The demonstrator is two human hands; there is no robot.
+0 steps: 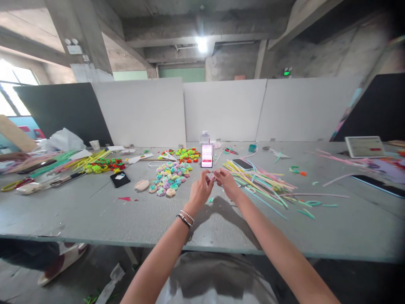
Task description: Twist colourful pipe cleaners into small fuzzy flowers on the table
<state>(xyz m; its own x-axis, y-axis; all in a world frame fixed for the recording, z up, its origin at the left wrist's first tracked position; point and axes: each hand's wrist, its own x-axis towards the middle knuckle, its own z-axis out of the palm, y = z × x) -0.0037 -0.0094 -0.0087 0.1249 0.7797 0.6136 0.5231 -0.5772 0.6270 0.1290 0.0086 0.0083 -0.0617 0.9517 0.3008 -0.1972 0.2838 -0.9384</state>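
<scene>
My left hand (pixel 201 186) and my right hand (pixel 226 182) meet above the middle of the grey table, fingertips pinched close together. Something small and pale pinkish seems to be between them, too small to make out. Just behind them a lit phone (pixel 206 156) stands upright in front of a clear bottle (pixel 205 136). Left of my hands lies a heap of small pastel fuzzy coils (pixel 171 177). On the right, a loose bundle of pastel pipe cleaners (pixel 265 181) is spread out, with another phone (pixel 242 164) lying at its far side.
Red, green and yellow fuzzy pieces (pixel 104 165) lie at the left beside a black square item (pixel 120 179) and scissors (pixel 66 179). Pipe cleaner scraps (pixel 306 213) are scattered at the right. A tablet (pixel 365 147) stands far right. Upright white panels (pixel 224 109) border the back edge.
</scene>
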